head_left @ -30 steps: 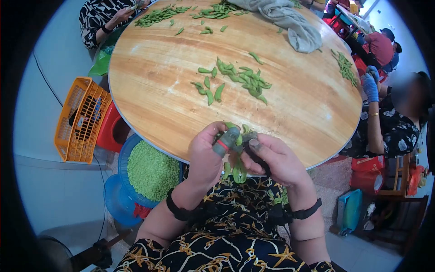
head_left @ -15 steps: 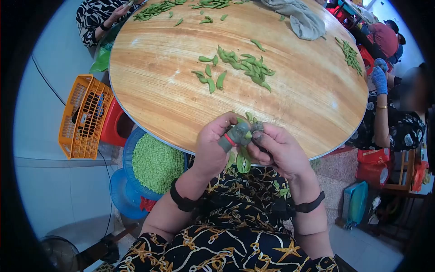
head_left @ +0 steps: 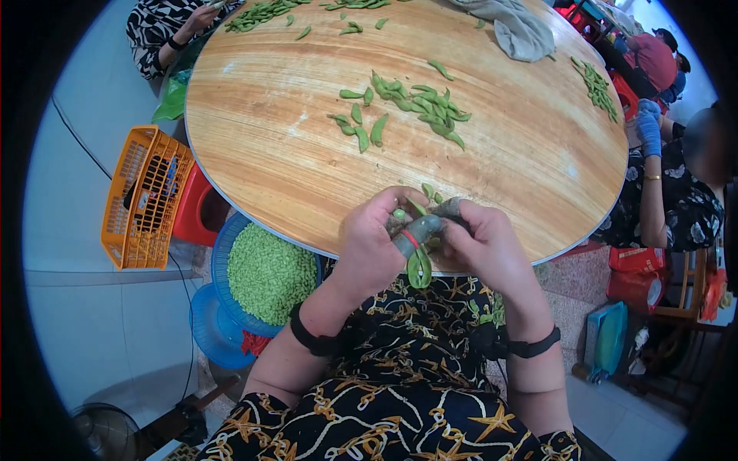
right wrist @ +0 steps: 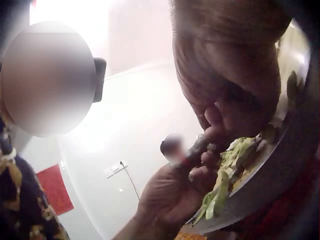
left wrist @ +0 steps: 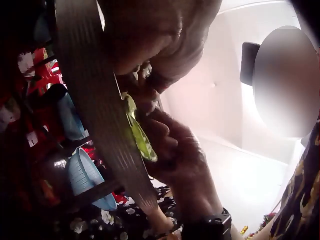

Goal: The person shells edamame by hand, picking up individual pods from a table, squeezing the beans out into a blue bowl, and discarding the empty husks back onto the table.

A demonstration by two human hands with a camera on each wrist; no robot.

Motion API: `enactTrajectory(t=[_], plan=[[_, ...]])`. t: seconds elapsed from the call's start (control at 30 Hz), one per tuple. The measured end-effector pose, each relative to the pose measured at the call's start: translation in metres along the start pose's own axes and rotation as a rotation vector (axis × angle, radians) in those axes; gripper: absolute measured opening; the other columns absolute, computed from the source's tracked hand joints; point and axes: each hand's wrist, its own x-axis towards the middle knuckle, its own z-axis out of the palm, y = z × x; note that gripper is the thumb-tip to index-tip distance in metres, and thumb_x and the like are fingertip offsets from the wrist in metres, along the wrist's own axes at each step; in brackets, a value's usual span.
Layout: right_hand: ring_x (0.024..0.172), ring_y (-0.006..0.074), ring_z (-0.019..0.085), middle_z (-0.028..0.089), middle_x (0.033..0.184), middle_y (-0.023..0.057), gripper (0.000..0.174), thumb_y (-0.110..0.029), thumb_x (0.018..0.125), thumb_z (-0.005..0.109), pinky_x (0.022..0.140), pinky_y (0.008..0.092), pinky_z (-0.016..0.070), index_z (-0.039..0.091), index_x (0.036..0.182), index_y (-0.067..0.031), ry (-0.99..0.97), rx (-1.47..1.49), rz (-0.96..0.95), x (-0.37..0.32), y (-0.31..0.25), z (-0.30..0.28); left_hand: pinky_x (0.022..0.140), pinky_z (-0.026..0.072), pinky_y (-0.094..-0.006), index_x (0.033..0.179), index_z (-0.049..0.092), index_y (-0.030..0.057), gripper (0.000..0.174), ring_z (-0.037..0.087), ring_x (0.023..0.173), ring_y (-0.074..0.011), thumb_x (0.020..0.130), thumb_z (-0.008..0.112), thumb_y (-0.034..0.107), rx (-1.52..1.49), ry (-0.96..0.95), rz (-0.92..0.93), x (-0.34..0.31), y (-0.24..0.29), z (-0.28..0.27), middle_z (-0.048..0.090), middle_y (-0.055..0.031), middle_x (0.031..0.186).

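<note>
Close together at the near edge of the round wooden table (head_left: 261, 169), my two hands work on green soybean pods. My left hand (head_left: 373, 242), its thumb in a grey-green cover with a red band, pinches a soybean pod (head_left: 417, 207); a pale green bean (head_left: 399, 214) shows by its fingers. My right hand (head_left: 492, 242) curls its covered fingertips around the pod's other side, thumb against it. Below the hands hangs a split, flattened pod (head_left: 419, 270). In the left wrist view a pod (left wrist: 140, 132) lies along the curled fingers. Hands hide part of the grip.
Loose pods (head_left: 423, 104) lie mid-table, with more piles at the far and right edges. A grey cloth (head_left: 523, 34) lies at the back. At lower left stands a blue basket (head_left: 219, 257) of shelled beans, near an orange crate (head_left: 146, 196). Other people sit around.
My left covered thumb has swung from pointing upward to pointing right, toward my right hand. Both hands have shifted slightly right, and a bean now shows at the left fingers.
</note>
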Motion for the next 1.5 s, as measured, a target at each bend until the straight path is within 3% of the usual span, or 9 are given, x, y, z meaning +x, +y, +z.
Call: enactTrajectory(t=[0.1, 0.27, 0.4, 0.57, 0.63, 1.27, 1.33, 1.4, 1.5], plan=[[0.047, 0.0015, 0.038, 0.049, 0.057, -0.0044, 0.017, -0.013, 0.089, 0.051, 0.043, 0.0175, 0.0282, 0.056, 0.074, -0.0067, -0.201, 0.62, 0.35, 0.0, -0.005, -0.007, 0.058, 0.0447, -0.0187, 0.1, 0.056, 0.0016, 0.021, 0.054, 0.068, -0.0049, 0.079, 0.06, -0.002, -0.135, -0.118, -0.05, 0.004, 0.003, -0.011, 0.057, -0.0001, 0.078], [0.053, 0.0038, 0.044, 0.053, 0.06, -0.002, 0.019, -0.017, 0.089, 0.054, 0.047, 0.021, 0.036, 0.058, 0.08, -0.0017, -0.106, 0.337, 0.201, 0.004, -0.008, -0.006, 0.061, 0.0469, -0.0225, 0.103, 0.054, 0.001, 0.024, 0.057, 0.071, -0.0071, 0.08, 0.056, -0.005, -0.407, -0.204, -0.16, 0.006, -0.003, -0.013, 0.061, -0.0034, 0.079], [0.06, 0.0066, 0.049, 0.055, 0.062, 0.0001, 0.024, -0.021, 0.087, 0.058, 0.053, 0.0253, 0.0422, 0.059, 0.084, 0.0028, -0.057, 0.173, 0.051, 0.013, -0.008, -0.006, 0.061, 0.0458, -0.0229, 0.111, 0.047, 0.0012, 0.032, 0.057, 0.072, -0.0089, 0.08, 0.055, -0.004, 0.034, -0.038, 0.088, 0.002, -0.001, -0.003, 0.06, -0.0043, 0.082], [0.055, 0.0036, 0.046, 0.054, 0.06, -0.0019, 0.021, -0.022, 0.086, 0.061, 0.048, 0.021, 0.0375, 0.059, 0.082, -0.001, -0.103, 0.27, 0.183, 0.01, -0.02, -0.009, 0.062, 0.0447, -0.0219, 0.111, 0.045, 0.0001, 0.032, 0.057, 0.073, -0.0086, 0.081, 0.057, -0.001, 0.242, -0.022, 0.143, 0.0, 0.007, -0.009, 0.059, -0.0047, 0.082], [0.051, 0.0024, 0.044, 0.052, 0.058, -0.0031, 0.02, -0.022, 0.086, 0.061, 0.045, 0.0186, 0.0337, 0.058, 0.079, -0.0031, -0.099, 0.307, 0.115, 0.01, -0.016, -0.006, 0.061, 0.0484, -0.0319, 0.105, 0.052, 0.0045, 0.031, 0.062, 0.073, -0.0257, 0.076, 0.063, 0.003, 0.218, 0.026, 0.209, -0.001, 0.006, -0.008, 0.063, -0.0121, 0.084], [0.043, 0.0019, 0.038, 0.045, 0.051, -0.0047, 0.016, -0.017, 0.089, 0.052, 0.039, 0.0181, 0.0287, 0.058, 0.081, -0.0048, -0.231, 1.102, 0.439, 0.027, -0.015, -0.002, 0.055, 0.0459, -0.0254, 0.104, 0.062, 0.0049, 0.035, 0.059, 0.065, -0.0166, 0.071, 0.06, -0.007, 0.362, 0.072, 0.544, 0.002, -0.002, -0.015, 0.059, -0.0087, 0.076], [0.047, 0.0034, 0.044, 0.051, 0.054, -0.0026, 0.019, -0.021, 0.087, 0.056, 0.042, 0.0207, 0.0341, 0.063, 0.085, -0.0041, -0.69, 0.355, 0.203, 0.043, -0.009, -0.026, 0.053, 0.0439, -0.0238, 0.095, 0.06, 0.0031, 0.023, 0.056, 0.063, -0.0106, 0.076, 0.054, -0.007, -0.114, 0.29, 0.187, 0.006, -0.014, -0.013, 0.058, -0.0054, 0.074], [0.053, 0.0063, 0.051, 0.058, 0.062, 0.0, 0.021, -0.024, 0.084, 0.057, 0.05, 0.0227, 0.0415, 0.067, 0.09, -0.0064, -0.388, 0.079, 0.134, 0.062, -0.01, -0.041, 0.054, 0.0431, -0.0239, 0.092, 0.058, 0.0023, 0.018, 0.052, 0.064, -0.0075, 0.078, 0.051, -0.006, -0.417, 0.235, 0.129, 0.011, -0.016, -0.017, 0.057, -0.0038, 0.073], [0.058, 0.0071, 0.05, 0.058, 0.067, 0.0006, 0.025, -0.024, 0.083, 0.056, 0.053, 0.0233, 0.0404, 0.063, 0.096, -0.0039, -0.003, -0.267, 0.102, 0.125, 0.006, -0.071, 0.059, 0.0431, -0.0235, 0.086, 0.055, 0.0009, 0.022, 0.054, 0.066, -0.0109, 0.072, 0.042, -0.01, 0.163, 0.065, 0.152, 0.009, -0.008, -0.014, 0.057, -0.0049, 0.074]])
